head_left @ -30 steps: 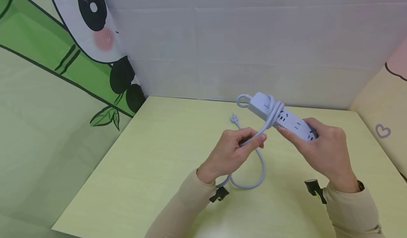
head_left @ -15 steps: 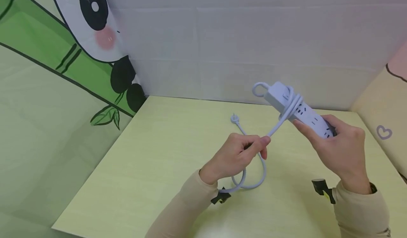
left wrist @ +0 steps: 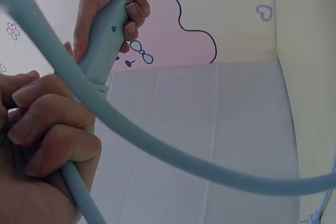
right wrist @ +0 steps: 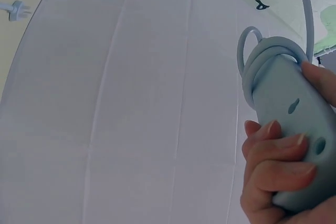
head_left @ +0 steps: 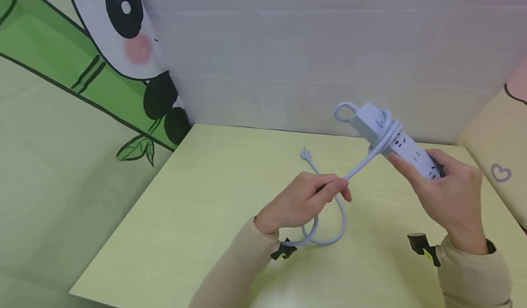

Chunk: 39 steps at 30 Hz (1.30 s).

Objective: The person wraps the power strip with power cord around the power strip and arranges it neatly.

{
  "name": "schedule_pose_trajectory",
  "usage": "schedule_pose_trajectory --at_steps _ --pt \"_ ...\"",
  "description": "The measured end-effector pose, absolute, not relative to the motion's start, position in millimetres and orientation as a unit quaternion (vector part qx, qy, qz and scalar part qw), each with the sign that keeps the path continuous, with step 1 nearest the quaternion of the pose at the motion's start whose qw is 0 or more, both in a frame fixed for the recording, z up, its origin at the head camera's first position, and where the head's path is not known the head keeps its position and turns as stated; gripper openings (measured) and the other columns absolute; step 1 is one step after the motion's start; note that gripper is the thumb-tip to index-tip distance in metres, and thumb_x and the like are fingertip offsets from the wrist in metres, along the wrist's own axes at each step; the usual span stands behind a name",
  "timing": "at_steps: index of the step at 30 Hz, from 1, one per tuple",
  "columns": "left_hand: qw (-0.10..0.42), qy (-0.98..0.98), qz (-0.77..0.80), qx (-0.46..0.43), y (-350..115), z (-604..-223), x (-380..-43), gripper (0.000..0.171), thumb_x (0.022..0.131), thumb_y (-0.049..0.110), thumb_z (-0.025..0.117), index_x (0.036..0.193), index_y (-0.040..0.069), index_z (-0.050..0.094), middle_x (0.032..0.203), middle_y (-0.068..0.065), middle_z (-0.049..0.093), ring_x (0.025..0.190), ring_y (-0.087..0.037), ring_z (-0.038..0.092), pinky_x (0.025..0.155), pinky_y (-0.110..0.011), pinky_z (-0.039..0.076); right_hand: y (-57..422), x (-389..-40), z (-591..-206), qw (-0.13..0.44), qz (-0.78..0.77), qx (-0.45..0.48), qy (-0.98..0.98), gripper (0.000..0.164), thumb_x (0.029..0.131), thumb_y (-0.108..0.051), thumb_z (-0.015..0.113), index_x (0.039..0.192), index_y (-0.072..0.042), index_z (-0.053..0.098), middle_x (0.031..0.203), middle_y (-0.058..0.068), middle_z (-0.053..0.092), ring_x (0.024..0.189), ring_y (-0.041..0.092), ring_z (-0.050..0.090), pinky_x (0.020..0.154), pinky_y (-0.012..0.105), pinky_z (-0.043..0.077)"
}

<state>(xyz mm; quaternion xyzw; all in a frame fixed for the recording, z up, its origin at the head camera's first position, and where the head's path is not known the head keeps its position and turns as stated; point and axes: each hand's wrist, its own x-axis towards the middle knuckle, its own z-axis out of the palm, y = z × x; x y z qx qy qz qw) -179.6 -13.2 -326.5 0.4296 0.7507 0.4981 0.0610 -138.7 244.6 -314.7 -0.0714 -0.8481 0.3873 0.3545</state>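
- Far L on head cam: panda-like drawing (head_left: 140, 47), by L edge of table (head_left: 197, 216).
- Plug (head_left: 305, 154) lies nr back of table; cord (head_left: 361, 166) loops from there twd L hand (head_left: 302, 200).
- L hand has a narrow pinch on the cord, which runs straight up to pwr strip (head_left: 412, 154). Head cam hides most of the fingers from me; L wrist cam shows them curled, w/ another cord length crossing in front.
- Pwr strip held up above R half of table, tilted, cord wrapped round it. I get outlets on head cam; only R wrist cam gives me the underside, w/ slot (right wrist: 294, 106) & round hole (right wrist: 319, 145).
- R hand (head_left: 459, 193) grips strip's lower end, thumb one side, fingers other.
- Far R: heart drawing (head_left: 501, 173).
- Writing: dark mark on R sleeve (head_left: 473, 271), too small to read.
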Motion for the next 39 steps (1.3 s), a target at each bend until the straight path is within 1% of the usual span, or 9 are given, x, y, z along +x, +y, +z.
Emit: schedule_pose_trajectory --at_steps 4,7,17,20,24,26,31,36,39 --pt "0.075 0.747 0.495 0.437 -11.6 -323.6 -184.5 0.031 0.11 0.02 0.042 0.105 0.009 0.07 0.067 0.002 0.031 0.059 -0.004 0.025 0.058 -0.018 0.026 251.4 -142.8 -311.6 0.336 0.423 -0.111 -0.834 0.02 0.075 -0.024 0.09 0.088 -0.016 0.076 0.061 -0.028 0.055 0.054 -0.002 0.048 0.05 0.015 0.035" --pt "0.08 0.743 0.496 0.442 -9.2 -322.3 -187.8 0.032 0.111 0.02 0.04 0.109 0.008 0.069 0.068 0.001 0.031 0.061 -0.005 0.026 0.059 -0.018 0.027 255.9 -146.6 -309.9 0.331 0.434 -0.114 -0.83 0.02 0.075 -0.023 0.09 0.086 -0.023 0.074 0.061 -0.027 0.057 0.055 -0.002 0.049 0.051 0.015 0.036" --pt "0.084 0.774 0.446 0.44 -16.8 -322.7 -195.4 0.031 0.111 0.023 0.04 0.109 0.012 0.069 0.072 0.001 0.039 0.065 -0.005 0.036 0.063 -0.017 0.035 261.0 -145.7 -309.4 0.333 0.476 -0.134 -0.803 0.02 0.078 -0.019 0.087 0.096 -0.024 0.079 0.075 -0.027 0.062 0.065 0.001 0.053 0.054 0.014 0.039" --pt "0.093 0.779 0.438 0.439 -19.2 -323.0 -196.4 0.032 0.112 0.025 0.038 0.112 0.013 0.069 0.08 0.002 0.053 0.074 -0.005 0.046 0.072 -0.016 0.042 259.6 -144.2 -310.1 0.341 0.474 -0.125 -0.802 0.02 0.077 -0.018 0.088 0.094 -0.025 0.078 0.075 -0.027 0.062 0.064 0.0 0.053 0.054 0.013 0.039" --pt "0.107 0.784 0.433 0.431 -23.4 -323.9 -197.9 0.033 0.112 0.028 0.037 0.115 0.014 0.068 0.105 0.004 0.068 0.095 -0.007 0.059 0.091 -0.019 0.048 257.3 -142.1 -310.7 0.339 0.482 -0.12 -0.799 0.021 0.077 -0.017 0.088 0.095 -0.025 0.079 0.074 -0.027 0.064 0.063 0.001 0.053 0.054 0.014 0.039" --pt "0.106 0.791 0.425 0.427 -26.5 -324.1 -198.7 0.033 0.112 0.028 0.038 0.115 0.015 0.068 0.109 0.004 0.069 0.097 -0.008 0.06 0.094 -0.021 0.049 256.9 -140.1 -309.8 0.336 0.492 -0.129 -0.793 0.02 0.079 -0.017 0.087 0.094 -0.026 0.079 0.074 -0.026 0.064 0.063 0.001 0.054 0.055 0.013 0.04" --pt "0.093 0.808 0.398 0.426 -32.4 -324.5 -199.9 0.033 0.112 0.029 0.038 0.113 0.016 0.068 0.104 0.007 0.068 0.095 -0.011 0.057 0.092 -0.021 0.046 259.5 -134.2 -307.6 0.346 0.517 -0.154 -0.768 0.019 0.081 -0.015 0.084 0.086 -0.031 0.076 0.07 -0.023 0.065 0.062 0.001 0.055 0.055 0.012 0.042" --pt "0.09 0.81 0.389 0.43 -33.7 -327.1 -199.5 0.031 0.112 0.028 0.039 0.113 0.015 0.068 0.105 0.006 0.069 0.096 -0.009 0.058 0.092 -0.02 0.047 256.2 -128.6 -306.9 0.343 0.526 -0.146 -0.765 0.017 0.081 -0.012 0.084 0.092 -0.023 0.08 0.073 -0.02 0.068 0.063 0.003 0.058 0.057 0.012 0.044" --pt "0.09 0.822 0.386 0.408 -35.4 -329.7 -200.4 0.031 0.111 0.031 0.041 0.108 0.019 0.07 0.103 0.008 0.069 0.095 -0.008 0.058 0.091 -0.021 0.048 253.6 -125.0 -305.7 0.339 0.563 -0.123 -0.744 0.015 0.082 -0.008 0.082 0.096 -0.012 0.081 0.074 -0.014 0.07 0.062 0.005 0.059 0.056 0.013 0.046"
